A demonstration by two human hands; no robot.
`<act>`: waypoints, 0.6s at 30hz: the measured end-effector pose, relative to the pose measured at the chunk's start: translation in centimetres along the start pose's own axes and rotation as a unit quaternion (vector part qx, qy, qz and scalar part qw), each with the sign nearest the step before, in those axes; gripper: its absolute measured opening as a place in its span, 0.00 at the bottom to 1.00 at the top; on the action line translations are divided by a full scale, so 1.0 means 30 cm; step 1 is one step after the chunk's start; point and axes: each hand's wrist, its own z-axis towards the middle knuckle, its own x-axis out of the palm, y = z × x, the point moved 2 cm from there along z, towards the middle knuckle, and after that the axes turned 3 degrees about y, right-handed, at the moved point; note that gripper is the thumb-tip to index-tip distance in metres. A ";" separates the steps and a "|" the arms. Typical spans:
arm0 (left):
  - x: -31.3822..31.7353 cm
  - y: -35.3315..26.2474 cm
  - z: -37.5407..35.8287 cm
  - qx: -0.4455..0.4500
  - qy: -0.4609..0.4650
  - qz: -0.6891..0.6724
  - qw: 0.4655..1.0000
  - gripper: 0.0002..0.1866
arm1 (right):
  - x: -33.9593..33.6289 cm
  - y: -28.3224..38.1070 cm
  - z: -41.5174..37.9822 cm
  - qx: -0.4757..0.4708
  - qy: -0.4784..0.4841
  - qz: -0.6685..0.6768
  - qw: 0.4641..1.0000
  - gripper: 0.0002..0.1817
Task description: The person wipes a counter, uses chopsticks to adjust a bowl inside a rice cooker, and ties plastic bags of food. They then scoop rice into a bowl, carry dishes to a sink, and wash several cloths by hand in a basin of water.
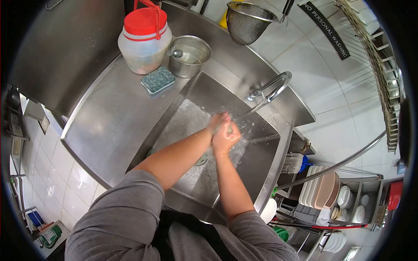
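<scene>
Water runs from the curved metal faucet (276, 89) onto my two hands, which are pressed together above the steel sink (259, 156). My left hand (217, 122) and my right hand (227, 138) touch each other, wet and partly blurred. The fingers of the hand nearer the faucet are curled, and the other hand's fingers are mostly hidden behind it. Whether anything lies between the palms cannot be made out. Water splashes around them and wets the sink floor. A green scouring sponge (157, 80) rests on the steel counter (109, 117) beyond the sink's left edge.
A plastic jar with a red lid (146, 19) and a metal pot (189, 56) stand behind the sponge. A mesh strainer (248, 24) hangs above the backsplash. To the right are a wire rack (387, 82), a mop head (292, 163) and shelves with stacked trays (318, 187).
</scene>
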 end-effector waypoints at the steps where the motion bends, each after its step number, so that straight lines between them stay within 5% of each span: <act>1: 0.046 0.014 -0.009 -0.009 -0.003 -0.162 0.987 0.21 | 0.009 -0.099 0.013 0.016 -0.025 0.054 0.998 0.19; 2: 0.074 0.014 -0.010 -0.015 -0.007 -0.318 0.948 0.22 | 0.003 -0.177 0.039 0.031 -0.053 0.109 0.992 0.18; 3: -0.021 -0.198 -0.125 -0.189 -0.048 -0.374 0.907 0.23 | -0.040 -0.224 0.086 0.043 -0.011 0.006 0.999 0.15; 4: -0.046 -0.208 -0.129 -0.189 -0.048 -0.374 0.907 0.23 | -0.079 -0.283 0.126 0.043 -0.011 0.006 0.999 0.15; 6: -0.111 -0.210 -0.103 -0.122 0.094 -0.513 0.844 0.18 | -0.103 -0.372 0.173 -0.005 0.125 0.002 0.992 0.18; 8: -0.162 -0.175 -0.077 -0.078 0.079 -0.428 0.897 0.18 | -0.126 -0.310 0.189 -0.046 0.165 0.036 0.985 0.23; 10: -0.220 -0.174 -0.110 0.150 0.126 -0.160 0.967 0.19 | -0.148 -0.276 0.191 -0.073 0.525 -0.096 0.842 0.25; 11: -0.249 -0.155 -0.117 0.129 0.178 -0.112 0.969 0.22 | -0.175 -0.116 0.218 0.037 0.603 -0.192 0.774 0.19; 12: -0.259 -0.104 -0.114 0.129 0.181 -0.112 0.969 0.22 | -0.194 -0.101 0.240 0.039 0.601 -0.191 0.775 0.19; 14: -0.253 0.022 -0.089 0.072 0.124 0.266 0.953 0.25 | -0.243 -0.079 0.305 -0.059 0.543 -0.039 0.837 0.13; 15: -0.245 0.053 -0.081 0.072 0.122 0.267 0.953 0.25 | -0.252 -0.134 0.311 0.008 0.437 0.089 0.895 0.10; 16: -0.246 0.065 -0.084 0.041 0.059 0.170 0.983 0.26 | -0.231 -0.153 0.302 0.006 0.438 0.089 0.895 0.10; 18: -0.227 0.027 -0.098 0.010 -0.005 0.071 0.997 0.26 | -0.186 -0.201 0.263 0.238 0.142 0.363 0.890 0.08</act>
